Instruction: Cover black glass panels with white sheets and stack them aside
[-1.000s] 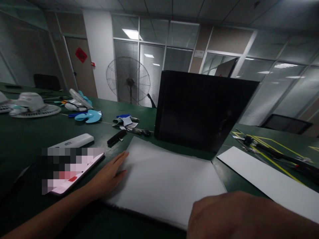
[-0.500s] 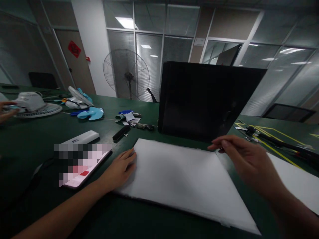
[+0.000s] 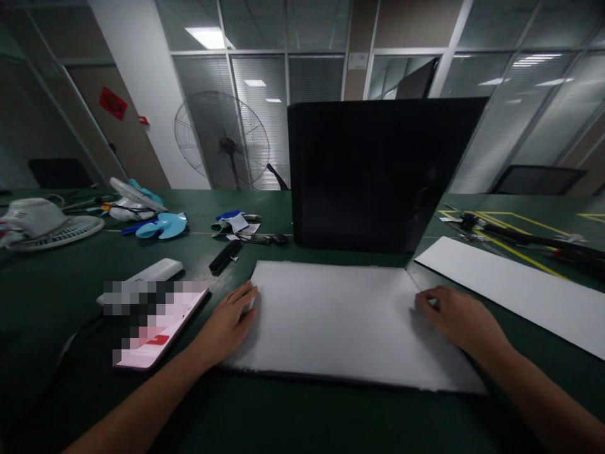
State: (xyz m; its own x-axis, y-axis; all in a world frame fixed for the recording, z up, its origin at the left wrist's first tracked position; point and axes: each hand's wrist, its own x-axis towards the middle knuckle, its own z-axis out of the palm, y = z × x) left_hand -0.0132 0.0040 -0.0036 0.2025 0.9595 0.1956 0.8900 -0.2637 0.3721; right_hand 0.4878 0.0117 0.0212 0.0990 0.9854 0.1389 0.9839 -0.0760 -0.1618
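A flat white rectangular panel point(image 3: 326, 325) with a thin dark rim lies on the green table in front of me. My left hand point(image 3: 231, 321) rests at its left edge, fingers stretched out and touching the border. At the right edge is my right hand point(image 3: 456, 315), its thumb and fingertips pinched together against the panel. Whatever sits between those fingertips, if anything, is too small to make out. Behind the panel stands a large black screen-like board point(image 3: 373, 176), leaning slightly.
Left of the panel lie a phone point(image 3: 142, 358), partly blurred out, a white bar-shaped device point(image 3: 165, 271) and a black clip-like piece point(image 3: 224, 257). Farther back are blue fan blades point(image 3: 163, 226) and a white fan part point(image 3: 35, 217). A long white sheet point(image 3: 515, 284) lies at right.
My right hand has come down from above the far right corner to the panel's right edge. My left hand stays at the left edge. The view has turned slightly right.
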